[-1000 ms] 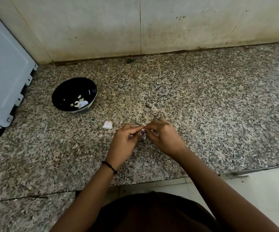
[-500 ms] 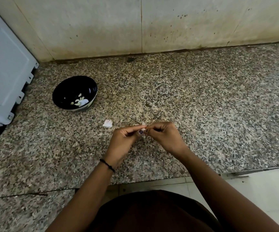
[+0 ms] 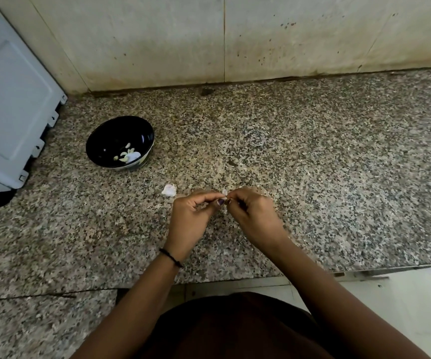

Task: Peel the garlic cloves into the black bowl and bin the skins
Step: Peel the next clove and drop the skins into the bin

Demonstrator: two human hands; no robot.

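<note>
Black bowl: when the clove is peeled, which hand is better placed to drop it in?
Probably the left hand. Both hands pinch the small pale garlic clove, but the round black bowl stands to the left on the speckled granite counter; the right hand would have to cross over.

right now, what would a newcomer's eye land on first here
At the middle of the speckled granite counter, the left hand and right hand pinch a small pale garlic clove between them. Further back on the left stands a round black bowl holding a few peeled white cloves, with a small white garlic scrap lying between bowl and hands.
</note>
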